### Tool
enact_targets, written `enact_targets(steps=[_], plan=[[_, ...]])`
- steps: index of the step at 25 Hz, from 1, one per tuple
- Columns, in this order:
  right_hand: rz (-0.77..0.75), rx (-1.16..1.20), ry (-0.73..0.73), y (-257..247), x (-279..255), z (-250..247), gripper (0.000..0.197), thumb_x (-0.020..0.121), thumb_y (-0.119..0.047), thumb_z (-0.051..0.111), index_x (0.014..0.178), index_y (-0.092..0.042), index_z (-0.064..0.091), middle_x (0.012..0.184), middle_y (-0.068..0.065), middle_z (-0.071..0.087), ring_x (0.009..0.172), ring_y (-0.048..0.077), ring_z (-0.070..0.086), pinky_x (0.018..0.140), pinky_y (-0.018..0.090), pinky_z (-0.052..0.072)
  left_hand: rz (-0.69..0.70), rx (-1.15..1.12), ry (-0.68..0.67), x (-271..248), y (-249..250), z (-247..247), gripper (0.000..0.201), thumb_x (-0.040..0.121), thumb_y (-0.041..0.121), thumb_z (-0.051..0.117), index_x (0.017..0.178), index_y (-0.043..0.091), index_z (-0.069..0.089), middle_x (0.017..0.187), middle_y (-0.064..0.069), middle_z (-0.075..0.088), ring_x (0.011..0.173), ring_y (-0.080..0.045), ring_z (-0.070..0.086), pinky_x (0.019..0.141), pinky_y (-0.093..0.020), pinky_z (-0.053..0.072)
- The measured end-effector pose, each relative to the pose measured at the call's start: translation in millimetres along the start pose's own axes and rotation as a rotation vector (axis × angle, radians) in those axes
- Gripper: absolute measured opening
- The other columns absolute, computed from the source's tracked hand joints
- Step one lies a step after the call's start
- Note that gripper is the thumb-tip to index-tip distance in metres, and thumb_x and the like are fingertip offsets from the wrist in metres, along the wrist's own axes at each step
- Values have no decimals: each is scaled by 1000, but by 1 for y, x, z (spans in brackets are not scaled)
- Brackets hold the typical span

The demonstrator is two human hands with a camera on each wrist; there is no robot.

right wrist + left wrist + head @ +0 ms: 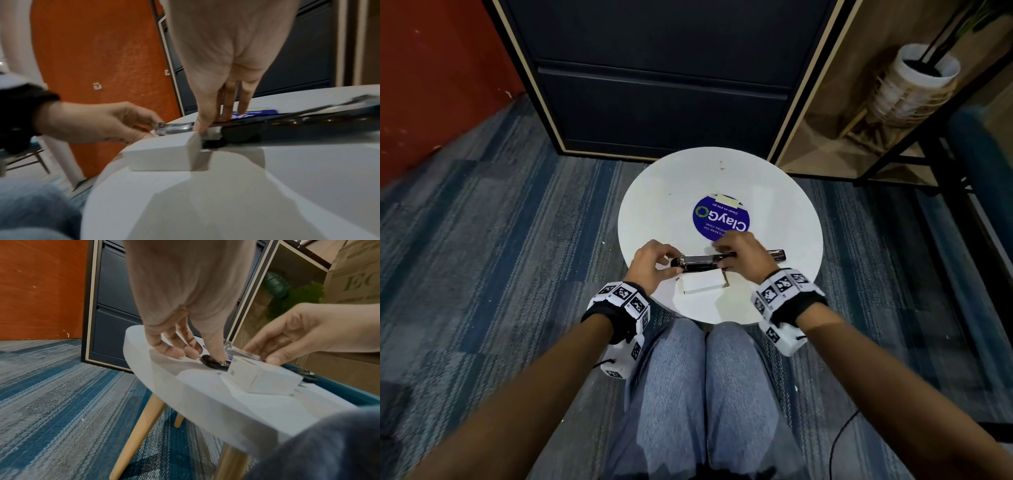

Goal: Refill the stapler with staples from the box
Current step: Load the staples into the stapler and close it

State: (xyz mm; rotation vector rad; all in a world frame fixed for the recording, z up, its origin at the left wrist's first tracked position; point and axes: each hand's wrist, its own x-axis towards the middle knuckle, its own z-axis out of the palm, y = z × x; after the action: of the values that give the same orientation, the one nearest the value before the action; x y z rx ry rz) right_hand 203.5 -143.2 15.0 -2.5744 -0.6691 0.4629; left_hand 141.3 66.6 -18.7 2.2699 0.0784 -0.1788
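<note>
Head view: nearest on the white counter lies the white staple box, closed, contents unseen. Just beyond it lies the opened stapler: left hand pinches its left end, right hand grips the middle.

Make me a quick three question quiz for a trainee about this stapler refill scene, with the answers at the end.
1. True or false: the white staple box lies between the person and the stapler.
2. Which hand holds the stapler's left end: A) left hand B) right hand?
3. Fill in: the stapler lies on a round white ____.

Key: 1 true; 2 A; 3 table.
</note>
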Motion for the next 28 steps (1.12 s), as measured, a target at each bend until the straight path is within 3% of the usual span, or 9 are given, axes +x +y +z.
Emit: enact_targets(steps=[3, 7, 10, 13, 16, 19, 22, 26, 28], plan=[[151, -127, -15, 38, -16, -20, 43, 69, -8, 77, 111, -8, 65, 110, 12, 65, 104, 31, 60, 92, 40, 47, 12, 16, 6, -2, -9, 5, 40, 75, 10, 77, 114, 9, 69, 99, 1, 47, 82, -16, 52, 61, -5, 35], [186, 16, 57, 65, -33, -34, 36, 65, 2, 79, 99, -3, 69, 100, 17, 68, 97, 34, 63, 81, 29, 47, 27, 7, 33, -2, -13, 9, 35, 77, 10, 75, 112, 8, 70, 99, 1, 45, 80, -16, 51, 60, -5, 32], [85, 186, 185, 53, -35, -56, 35, 62, 0, 83, 96, -5, 72, 91, 13, 72, 83, 23, 65, 72, 18, 47, 41, 1, 39, -3, -13, 10, 34, 78, 11, 75, 111, 9, 70, 99, 1, 45, 81, -17, 50, 65, -11, 38], [-72, 226, 228, 12, -24, -62, 25, 65, -9, 83, 89, -10, 75, 81, 0, 74, 72, 9, 60, 72, 15, 47, 66, 27, 51, -2, -12, 14, 34, 76, 15, 77, 109, 14, 71, 97, 1, 49, 82, -17, 49, 75, -31, 50], [-177, 45, 128, -26, -4, -41, 11, 73, -7, 71, 81, -14, 75, 84, 0, 75, 76, 11, 59, 71, 27, 50, 51, 76, 63, -2, -10, 16, 33, 77, 22, 75, 110, 17, 71, 104, -7, 56, 85, -19, 50, 81, -39, 51], [-171, 32, 7, -36, 2, -26, 16, 77, -3, 67, 89, -11, 72, 94, 4, 72, 85, 20, 63, 75, 36, 51, 40, 60, 62, -2, -10, 15, 34, 77, 22, 76, 110, 17, 71, 107, -10, 57, 89, -26, 54, 83, -42, 52], [-135, 100, 29, -31, 1, -21, 19, 77, -1, 68, 94, -8, 72, 96, 8, 72, 87, 23, 65, 78, 36, 53, 36, 42, 53, -1, -10, 15, 35, 77, 22, 75, 111, 18, 71, 107, -10, 57, 87, -19, 49, 83, -42, 52], [-76, 200, 24, -19, -1, -14, 21, 77, -5, 73, 98, -5, 74, 97, 11, 75, 90, 21, 67, 79, 23, 50, 45, 21, 75, -2, -13, 17, 35, 77, 23, 75, 111, 17, 71, 106, -11, 58, 87, -17, 47, 83, -39, 51], [-75, 192, 66, -17, -3, -8, 20, 78, -6, 72, 97, -4, 75, 98, 10, 74, 92, 22, 66, 78, 24, 49, 50, 18, 86, -3, -13, 18, 35, 77, 24, 75, 112, 17, 71, 106, -10, 59, 87, -16, 47, 82, -36, 49]])
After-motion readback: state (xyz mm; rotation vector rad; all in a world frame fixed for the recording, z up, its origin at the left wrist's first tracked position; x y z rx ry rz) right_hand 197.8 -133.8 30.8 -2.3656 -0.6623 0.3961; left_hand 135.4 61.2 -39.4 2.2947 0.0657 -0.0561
